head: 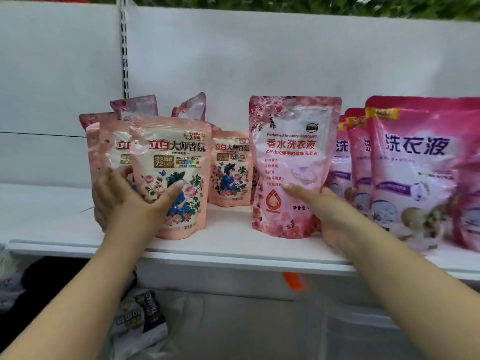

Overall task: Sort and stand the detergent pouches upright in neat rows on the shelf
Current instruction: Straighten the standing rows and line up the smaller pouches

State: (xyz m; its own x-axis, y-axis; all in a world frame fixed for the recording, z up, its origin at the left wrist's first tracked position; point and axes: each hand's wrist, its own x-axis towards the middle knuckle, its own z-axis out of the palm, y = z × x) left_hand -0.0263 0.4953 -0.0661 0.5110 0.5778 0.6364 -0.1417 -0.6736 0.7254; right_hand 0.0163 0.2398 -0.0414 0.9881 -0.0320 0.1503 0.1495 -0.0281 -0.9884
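Observation:
On the white shelf (228, 245) stand several pink detergent pouches. My left hand (124, 201) grips the front floral pouch (171, 157) at its lower left side, thumb across its face. More floral pouches (230, 167) stand behind it and to its right. My right hand (330, 214) holds the tall rose-pink pouch (291, 152) at its lower right, thumb on the front. Both pouches stand upright near the shelf's front edge.
A row of magenta pouches (415, 162) fills the shelf's right end, close to my right hand. Rose-pink pouch tops (192, 107) show at the back left. The white back panel (259, 53) rises behind. Packages (140, 320) lie below the shelf.

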